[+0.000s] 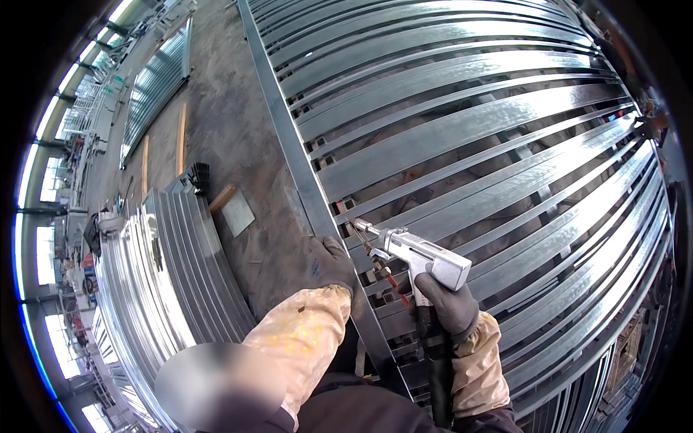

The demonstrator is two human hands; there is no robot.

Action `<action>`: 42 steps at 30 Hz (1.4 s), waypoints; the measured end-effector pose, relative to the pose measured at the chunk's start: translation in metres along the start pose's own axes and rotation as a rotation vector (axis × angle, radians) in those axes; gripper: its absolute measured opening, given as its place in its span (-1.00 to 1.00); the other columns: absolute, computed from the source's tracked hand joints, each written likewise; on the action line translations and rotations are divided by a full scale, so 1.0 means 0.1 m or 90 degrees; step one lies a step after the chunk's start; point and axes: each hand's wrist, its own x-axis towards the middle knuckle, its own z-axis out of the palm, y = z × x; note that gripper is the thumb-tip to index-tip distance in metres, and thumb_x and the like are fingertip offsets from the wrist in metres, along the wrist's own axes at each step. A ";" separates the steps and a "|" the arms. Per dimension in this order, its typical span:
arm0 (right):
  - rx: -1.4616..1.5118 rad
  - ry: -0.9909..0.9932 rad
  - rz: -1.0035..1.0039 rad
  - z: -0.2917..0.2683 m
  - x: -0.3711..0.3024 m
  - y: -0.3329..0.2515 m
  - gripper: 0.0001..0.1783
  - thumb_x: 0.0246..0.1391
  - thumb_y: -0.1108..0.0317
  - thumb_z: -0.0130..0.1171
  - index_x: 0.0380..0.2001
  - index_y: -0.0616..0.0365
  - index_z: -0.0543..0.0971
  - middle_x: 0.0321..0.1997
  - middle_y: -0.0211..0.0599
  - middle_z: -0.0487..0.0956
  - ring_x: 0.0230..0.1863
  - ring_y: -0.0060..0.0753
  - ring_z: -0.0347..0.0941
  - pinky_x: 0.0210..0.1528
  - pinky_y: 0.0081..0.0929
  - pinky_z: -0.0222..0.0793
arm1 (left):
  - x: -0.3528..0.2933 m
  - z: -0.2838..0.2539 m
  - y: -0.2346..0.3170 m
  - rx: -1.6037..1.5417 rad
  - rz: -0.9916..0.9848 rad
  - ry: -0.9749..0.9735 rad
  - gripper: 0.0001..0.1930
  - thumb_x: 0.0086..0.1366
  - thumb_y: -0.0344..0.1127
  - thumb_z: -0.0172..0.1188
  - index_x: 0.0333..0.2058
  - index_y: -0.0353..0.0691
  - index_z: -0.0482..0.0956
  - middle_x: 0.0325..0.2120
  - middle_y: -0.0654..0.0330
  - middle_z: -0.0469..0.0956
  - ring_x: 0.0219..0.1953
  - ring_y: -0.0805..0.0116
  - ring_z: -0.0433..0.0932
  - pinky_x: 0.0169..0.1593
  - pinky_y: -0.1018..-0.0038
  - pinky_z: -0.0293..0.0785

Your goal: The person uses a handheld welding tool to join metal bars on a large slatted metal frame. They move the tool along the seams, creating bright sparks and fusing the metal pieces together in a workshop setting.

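My right hand (449, 307), in a dark grey glove, is closed round the grip of a silver pistol-shaped welding gun (442, 261). Its nozzle points up and left, close to the inner edge of a long metal side tube (307, 184). A thin feed piece with a red section (393, 281) runs beside the nozzle, and a thick black hose (438, 375) hangs from the grip. My gloved left hand (333, 265) is curled on the side tube, just left of the nozzle; some of its fingers are hidden. Shiny metal slats (462, 155) run rightward from that tube.
On the left lies a stack of long ribbed metal profiles (198, 267), with a small flat metal plate (238, 213) on the floor beside it. Farther off are wooden strips (181, 137) and another metal panel (157, 90). Crossbars (530, 169) show beneath the slats.
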 end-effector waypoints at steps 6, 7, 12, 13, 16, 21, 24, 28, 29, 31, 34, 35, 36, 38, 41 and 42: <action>-0.022 -0.035 -0.005 -0.09 0.15 0.12 -0.55 0.29 0.28 0.08 0.18 0.24 0.45 -0.29 -0.27 0.65 -0.45 -0.52 0.54 -0.43 -0.56 0.47 | 0.03 0.12 -0.07 0.009 -0.024 -0.077 -0.45 0.52 -0.08 -0.20 0.22 -0.48 0.25 0.15 -0.37 0.39 0.19 -0.35 0.37 0.19 0.04 0.33; -0.014 -0.043 0.004 -0.06 0.15 0.09 -0.56 0.29 0.29 0.08 0.18 0.24 0.45 -0.28 -0.28 0.65 -0.44 -0.52 0.54 -0.42 -0.56 0.47 | 0.05 0.24 -0.22 -0.009 -0.021 -0.067 -0.45 0.52 -0.09 -0.20 0.23 -0.48 0.24 0.16 -0.37 0.39 0.19 -0.35 0.37 0.20 0.05 0.32; -0.013 -0.032 -0.015 -0.01 0.21 0.13 -0.56 0.28 0.33 0.10 0.18 0.24 0.45 -0.28 -0.31 0.63 -0.44 -0.54 0.54 -0.40 -0.54 0.48 | 0.06 0.56 -0.51 -0.085 0.002 -0.027 -0.44 0.51 -0.09 -0.18 0.26 -0.46 0.22 0.11 -0.38 0.43 0.16 -0.35 0.40 0.18 0.04 0.35; -0.008 -0.031 -0.014 0.00 0.22 0.15 -0.57 0.29 0.33 0.10 0.17 0.24 0.45 -0.28 -0.32 0.63 -0.43 -0.55 0.54 -0.40 -0.55 0.47 | 0.05 0.60 -0.54 -0.097 0.001 -0.019 -0.44 0.51 -0.09 -0.17 0.26 -0.45 0.23 0.07 -0.38 0.45 0.12 -0.35 0.43 0.14 0.03 0.36; 0.002 -0.034 -0.001 0.01 0.24 0.16 -0.59 0.30 0.32 0.11 0.15 0.23 0.45 -0.29 -0.34 0.63 -0.43 -0.57 0.53 -0.40 -0.56 0.47 | 0.06 0.67 -0.59 -0.126 -0.008 -0.005 -0.46 0.50 -0.08 -0.16 0.22 -0.44 0.27 -0.06 -0.36 0.53 0.01 -0.34 0.50 0.04 0.01 0.41; 0.001 -0.041 -0.003 0.03 0.26 0.14 -0.65 0.29 0.30 0.10 0.05 0.27 0.50 -0.36 -0.33 0.60 -0.49 -0.51 0.55 -0.47 -0.52 0.46 | 0.06 0.48 -0.46 -0.066 -0.010 -0.025 -0.49 0.49 -0.06 -0.14 0.13 -0.46 0.34 -0.16 -0.33 0.57 -0.08 -0.31 0.55 -0.04 -0.01 0.43; -0.004 -0.020 -0.006 0.02 0.27 0.19 -0.67 0.29 0.29 0.10 0.02 0.27 0.51 -0.40 -0.34 0.59 -0.50 -0.50 0.55 -0.47 -0.52 0.46 | 0.03 0.38 -0.35 -0.018 0.009 -0.002 -0.48 0.49 -0.06 -0.14 0.12 -0.47 0.35 -0.14 -0.33 0.57 -0.07 -0.32 0.55 -0.02 -0.01 0.43; 0.017 -0.039 0.040 -0.01 0.28 0.18 -0.52 0.28 0.34 0.14 0.22 0.25 0.40 -0.30 -0.31 0.62 -0.45 -0.52 0.56 -0.41 -0.54 0.49 | -0.01 0.22 -0.16 -0.071 0.000 0.020 -0.48 0.49 -0.07 -0.14 0.14 -0.48 0.35 -0.11 -0.34 0.56 -0.05 -0.33 0.54 0.00 -0.01 0.43; 0.016 -0.041 0.042 -0.01 0.29 0.18 -0.52 0.28 0.34 0.14 0.22 0.25 0.40 -0.30 -0.31 0.62 -0.45 -0.52 0.57 -0.41 -0.54 0.49 | -0.01 0.22 -0.17 -0.065 0.000 0.017 -0.47 0.49 -0.07 -0.14 0.14 -0.48 0.34 -0.11 -0.34 0.56 -0.05 -0.33 0.54 0.00 0.00 0.43; 0.004 -0.041 0.033 -0.01 0.29 0.19 -0.53 0.29 0.33 0.14 0.21 0.25 0.40 -0.31 -0.32 0.62 -0.45 -0.52 0.56 -0.41 -0.54 0.49 | 0.00 0.23 -0.19 -0.056 0.000 0.011 -0.47 0.49 -0.08 -0.14 0.15 -0.48 0.33 -0.10 -0.35 0.55 -0.04 -0.34 0.53 0.00 0.01 0.44; -0.015 -0.043 0.012 0.00 0.30 0.18 -0.56 0.30 0.32 0.13 0.18 0.25 0.42 -0.32 -0.33 0.62 -0.45 -0.53 0.56 -0.40 -0.55 0.48 | 0.00 0.21 -0.16 -0.059 -0.011 -0.004 -0.48 0.49 -0.09 -0.15 0.16 -0.48 0.33 -0.11 -0.34 0.55 -0.04 -0.33 0.53 -0.01 0.01 0.44; -0.014 -0.048 0.014 0.00 0.30 0.17 -0.58 0.30 0.32 0.12 0.17 0.25 0.43 -0.32 -0.34 0.62 -0.45 -0.53 0.55 -0.40 -0.55 0.48 | 0.00 0.21 -0.17 -0.060 -0.010 -0.007 -0.48 0.49 -0.09 -0.15 0.15 -0.48 0.33 -0.10 -0.34 0.55 -0.04 -0.33 0.53 -0.01 0.01 0.44; -0.012 -0.054 0.016 0.01 0.30 0.17 -0.59 0.31 0.31 0.11 0.15 0.25 0.44 -0.33 -0.34 0.62 -0.44 -0.54 0.55 -0.40 -0.56 0.48 | 0.00 0.21 -0.17 -0.060 -0.010 -0.009 -0.48 0.50 -0.09 -0.16 0.15 -0.48 0.32 -0.10 -0.33 0.55 -0.04 -0.32 0.53 -0.01 0.01 0.44; -0.019 -0.056 0.031 0.01 0.30 0.16 -0.60 0.31 0.31 0.10 0.14 0.25 0.45 -0.33 -0.35 0.62 -0.44 -0.54 0.54 -0.39 -0.56 0.47 | 0.00 0.19 -0.16 -0.068 -0.016 -0.019 -0.49 0.50 -0.09 -0.16 0.15 -0.48 0.32 -0.09 -0.33 0.54 -0.04 -0.32 0.53 -0.01 0.01 0.44; -0.032 -0.042 0.011 0.04 0.30 0.16 -0.66 0.31 0.25 0.10 0.02 0.26 0.50 -0.42 -0.34 0.61 -0.48 -0.51 0.55 -0.43 -0.53 0.46 | 0.00 0.18 -0.13 -0.084 -0.028 -0.030 -0.49 0.50 -0.10 -0.17 0.14 -0.48 0.32 -0.09 -0.32 0.54 -0.04 -0.32 0.52 -0.01 0.01 0.44; -0.036 -0.035 -0.002 0.05 0.30 0.16 -0.68 0.31 0.22 0.11 -0.04 0.26 0.53 -0.47 -0.33 0.60 -0.51 -0.49 0.56 -0.45 -0.52 0.45 | -0.01 0.18 -0.13 -0.086 -0.024 -0.027 -0.49 0.50 -0.10 -0.17 0.14 -0.48 0.32 -0.09 -0.32 0.54 -0.04 -0.32 0.52 -0.02 0.01 0.44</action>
